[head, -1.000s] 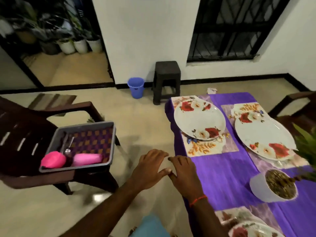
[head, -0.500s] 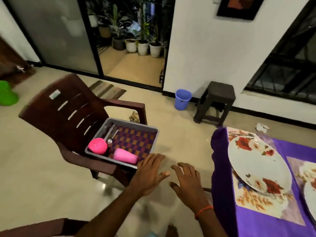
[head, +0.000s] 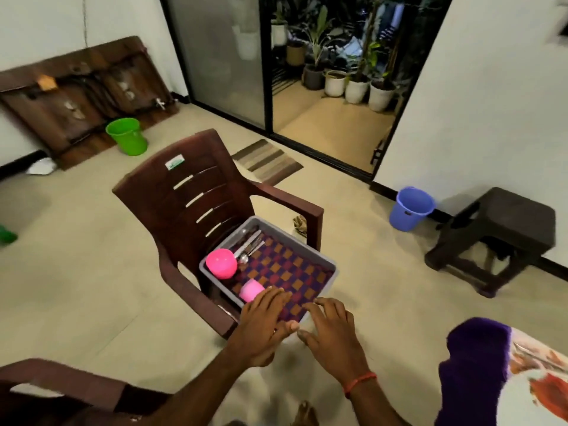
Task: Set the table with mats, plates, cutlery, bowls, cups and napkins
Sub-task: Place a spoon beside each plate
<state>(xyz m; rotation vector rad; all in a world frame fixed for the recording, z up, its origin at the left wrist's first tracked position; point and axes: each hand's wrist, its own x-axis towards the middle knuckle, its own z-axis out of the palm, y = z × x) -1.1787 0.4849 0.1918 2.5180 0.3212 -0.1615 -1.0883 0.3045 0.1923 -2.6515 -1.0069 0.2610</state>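
A grey tray (head: pixel 329 265) rests on the seat of a brown plastic chair (head: pixel 184 198). Inside lie a checked purple and orange cloth (head: pixel 289 269), a pink bowl (head: pixel 221 262), a pink cup (head: pixel 250 289) on its side and metal cutlery (head: pixel 250 245) at the far corner. My left hand (head: pixel 264 318) hovers over the tray's near edge beside the pink cup, fingers spread, holding nothing. My right hand (head: pixel 332 330) is just right of it at the tray's near corner, also spread and empty. The purple table corner (head: pixel 473 364) with a floral mat (head: pixel 541 364) shows at bottom right.
A dark stool (head: pixel 504 229) and a blue bucket (head: pixel 410 207) stand by the wall on the right. A green bucket (head: pixel 127 135) sits at the left near a leaning wooden board. Another brown chair (head: pixel 61 388) is at bottom left. A sliding glass door opens ahead.
The view has swung left from the table toward the chair. Both hands have come forward and now reach the tray's near edge.
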